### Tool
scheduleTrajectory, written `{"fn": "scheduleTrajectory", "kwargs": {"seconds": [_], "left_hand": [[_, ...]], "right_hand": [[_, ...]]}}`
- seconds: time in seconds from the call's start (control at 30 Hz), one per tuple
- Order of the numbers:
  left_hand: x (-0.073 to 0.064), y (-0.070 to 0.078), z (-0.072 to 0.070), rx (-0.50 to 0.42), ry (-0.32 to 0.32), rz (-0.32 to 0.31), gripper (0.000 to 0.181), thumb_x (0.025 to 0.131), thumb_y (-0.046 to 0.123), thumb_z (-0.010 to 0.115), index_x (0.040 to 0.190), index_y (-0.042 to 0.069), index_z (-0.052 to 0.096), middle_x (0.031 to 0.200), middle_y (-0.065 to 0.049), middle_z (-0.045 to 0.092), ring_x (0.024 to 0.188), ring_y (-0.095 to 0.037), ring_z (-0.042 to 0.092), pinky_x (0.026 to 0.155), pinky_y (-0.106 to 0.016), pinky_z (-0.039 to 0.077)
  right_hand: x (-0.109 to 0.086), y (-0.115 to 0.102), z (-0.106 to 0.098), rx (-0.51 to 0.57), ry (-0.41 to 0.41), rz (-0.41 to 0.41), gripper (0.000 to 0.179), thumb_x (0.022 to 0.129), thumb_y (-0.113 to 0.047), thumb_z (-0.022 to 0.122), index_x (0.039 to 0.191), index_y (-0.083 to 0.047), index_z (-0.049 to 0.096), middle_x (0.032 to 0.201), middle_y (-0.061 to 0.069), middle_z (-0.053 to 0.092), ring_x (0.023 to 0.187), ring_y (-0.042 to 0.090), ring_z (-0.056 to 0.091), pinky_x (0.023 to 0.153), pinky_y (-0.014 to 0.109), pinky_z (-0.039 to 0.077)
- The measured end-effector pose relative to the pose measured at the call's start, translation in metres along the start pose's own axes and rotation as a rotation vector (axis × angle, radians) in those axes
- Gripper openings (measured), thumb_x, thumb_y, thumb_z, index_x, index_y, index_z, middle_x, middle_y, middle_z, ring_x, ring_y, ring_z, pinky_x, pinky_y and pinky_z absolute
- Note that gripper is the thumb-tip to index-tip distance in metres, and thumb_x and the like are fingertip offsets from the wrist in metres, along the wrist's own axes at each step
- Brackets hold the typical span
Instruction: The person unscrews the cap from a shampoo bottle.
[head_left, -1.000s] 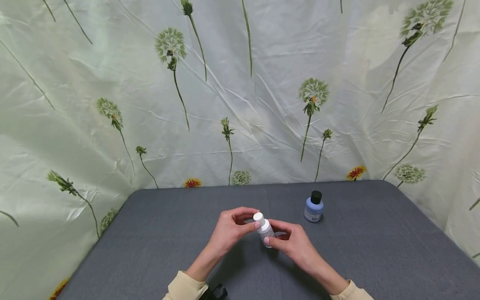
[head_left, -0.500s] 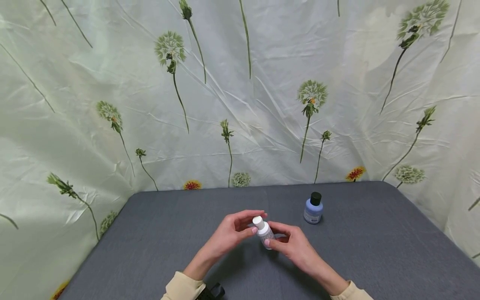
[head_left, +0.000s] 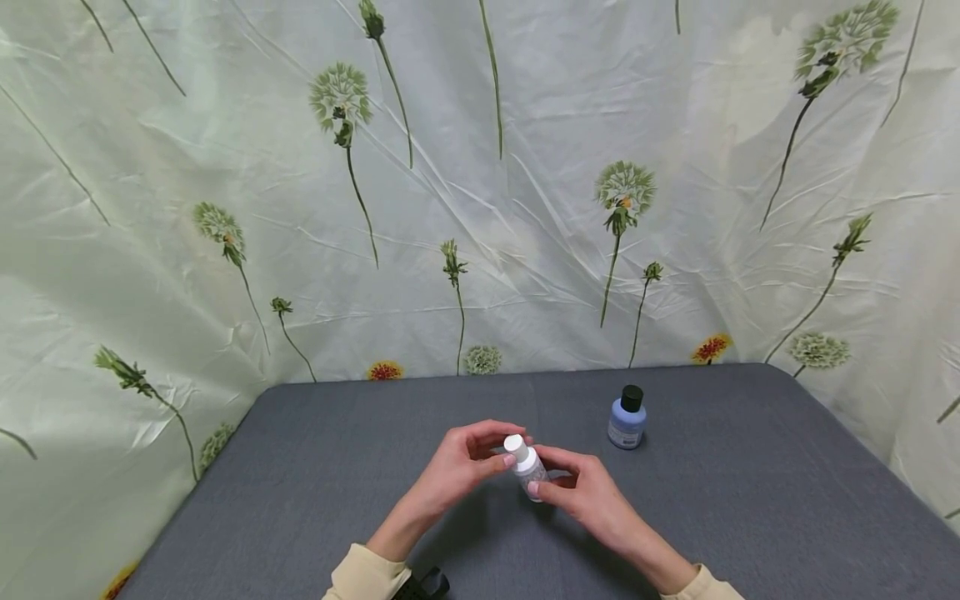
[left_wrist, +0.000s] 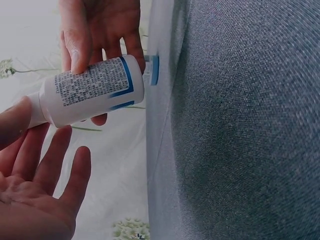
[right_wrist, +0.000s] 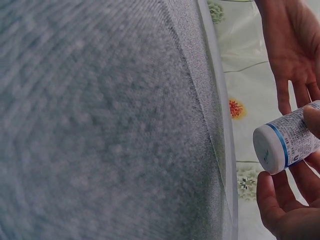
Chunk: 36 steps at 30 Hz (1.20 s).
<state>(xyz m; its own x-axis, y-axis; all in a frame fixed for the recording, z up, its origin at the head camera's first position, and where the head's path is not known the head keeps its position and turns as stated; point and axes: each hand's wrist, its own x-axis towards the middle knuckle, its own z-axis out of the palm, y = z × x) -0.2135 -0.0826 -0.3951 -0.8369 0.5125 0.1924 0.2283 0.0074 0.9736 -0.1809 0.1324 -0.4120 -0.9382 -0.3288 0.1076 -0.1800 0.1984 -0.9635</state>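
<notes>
A small white bottle (head_left: 529, 470) with printed text and a blue stripe is held tilted over the table, its white cap (head_left: 515, 447) pointing up and to the left. My left hand (head_left: 459, 460) has its thumb and fingers at the cap and neck; in the left wrist view the thumb lies over the cap, while other fingers spread loosely below. My right hand (head_left: 588, 490) grips the bottle's body from the right, thumb on the near side. The bottle's flat base (right_wrist: 267, 150) shows in the right wrist view, clear of the cloth.
A blue bottle (head_left: 627, 425) with a black cap stands upright on the dark grey table (head_left: 360, 450), behind and to the right of the hands. A pale curtain (head_left: 525, 217) printed with flowers hangs behind the table. Something black (head_left: 423, 585) is at the left wrist.
The left fingers loosened from the cap, stretched forward about half a second ago, then drew back around it. The right hand keeps its grip on the bottle. The blue bottle stays put.
</notes>
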Motion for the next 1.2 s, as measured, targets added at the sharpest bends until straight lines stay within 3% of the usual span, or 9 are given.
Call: {"fn": "scheduleTrajectory", "kwargs": {"seconds": [0.23,0.4,0.53,0.7,0.83,0.97,1.07,1.2], "left_hand": [[-0.0003,0.0033,0.0006,0.074,0.088,-0.042,0.03,0.086,0.007,0.076,0.115,0.002,0.07,0.109,-0.006,0.072,0.09,-0.026,0.068,0.076,-0.031,0.055],[-0.0007,0.0046,0.0,0.093,0.12,-0.07,0.029,0.083,0.01,0.079,0.112,0.006,0.072,0.104,-0.005,0.073,0.082,-0.023,0.069,0.076,-0.045,0.055],[0.0,0.0044,-0.0013,0.106,0.126,-0.072,0.027,0.083,0.012,0.08,0.108,0.008,0.073,0.102,-0.005,0.073,0.087,-0.031,0.068,0.077,-0.053,0.053],[0.0003,0.003,-0.0012,0.127,0.114,-0.058,0.028,0.083,0.012,0.08,0.11,0.008,0.073,0.104,-0.004,0.072,0.097,-0.029,0.066,0.075,-0.04,0.055],[0.0012,0.0034,-0.0033,0.143,0.057,0.005,0.035,0.086,0.012,0.077,0.12,0.009,0.069,0.115,-0.002,0.069,0.107,-0.021,0.063,0.081,-0.036,0.052],[0.0006,0.0016,-0.0061,0.12,-0.073,0.087,0.044,0.091,0.008,0.071,0.133,0.011,0.061,0.13,-0.003,0.062,0.119,-0.025,0.057,0.093,-0.042,0.047],[-0.0006,0.0005,-0.0072,0.072,-0.149,0.09,0.044,0.094,0.004,0.065,0.136,0.011,0.058,0.136,-0.006,0.059,0.123,-0.026,0.055,0.097,-0.042,0.045],[-0.0016,0.0006,-0.0083,0.006,-0.175,0.05,0.04,0.096,0.004,0.061,0.136,0.011,0.059,0.136,-0.01,0.058,0.122,-0.023,0.056,0.096,-0.037,0.046]], "right_hand": [[-0.0004,0.0007,0.0013,-0.008,0.009,0.015,0.052,0.088,-0.017,0.076,0.133,0.002,0.058,0.121,0.016,0.064,0.097,0.026,0.064,0.075,0.031,0.054],[-0.0004,0.0004,0.0024,0.008,0.018,0.016,0.051,0.088,-0.017,0.076,0.132,0.0,0.06,0.119,0.016,0.065,0.094,0.026,0.065,0.073,0.03,0.054],[0.0005,0.0002,0.0031,0.008,0.018,0.011,0.049,0.087,-0.017,0.076,0.131,0.0,0.061,0.118,0.016,0.065,0.096,0.026,0.065,0.073,0.028,0.054],[-0.0003,0.001,0.003,0.008,0.013,0.014,0.049,0.088,-0.017,0.076,0.131,0.001,0.06,0.119,0.015,0.065,0.097,0.026,0.065,0.073,0.028,0.054],[0.0011,-0.0003,0.0033,0.005,0.014,0.009,0.05,0.088,-0.017,0.076,0.132,0.0,0.06,0.119,0.015,0.065,0.098,0.026,0.064,0.075,0.028,0.054],[0.0013,0.0001,0.0024,0.007,0.01,0.009,0.051,0.088,-0.018,0.075,0.132,0.001,0.059,0.121,0.015,0.065,0.102,0.026,0.063,0.076,0.028,0.053],[0.0008,0.0015,0.0017,0.001,0.008,0.012,0.051,0.088,-0.018,0.076,0.133,0.0,0.059,0.122,0.014,0.065,0.104,0.026,0.062,0.077,0.029,0.053],[0.0005,0.002,0.0017,-0.001,0.001,0.038,0.052,0.088,-0.019,0.076,0.134,-0.001,0.059,0.121,0.014,0.064,0.1,0.025,0.064,0.074,0.031,0.054]]}}
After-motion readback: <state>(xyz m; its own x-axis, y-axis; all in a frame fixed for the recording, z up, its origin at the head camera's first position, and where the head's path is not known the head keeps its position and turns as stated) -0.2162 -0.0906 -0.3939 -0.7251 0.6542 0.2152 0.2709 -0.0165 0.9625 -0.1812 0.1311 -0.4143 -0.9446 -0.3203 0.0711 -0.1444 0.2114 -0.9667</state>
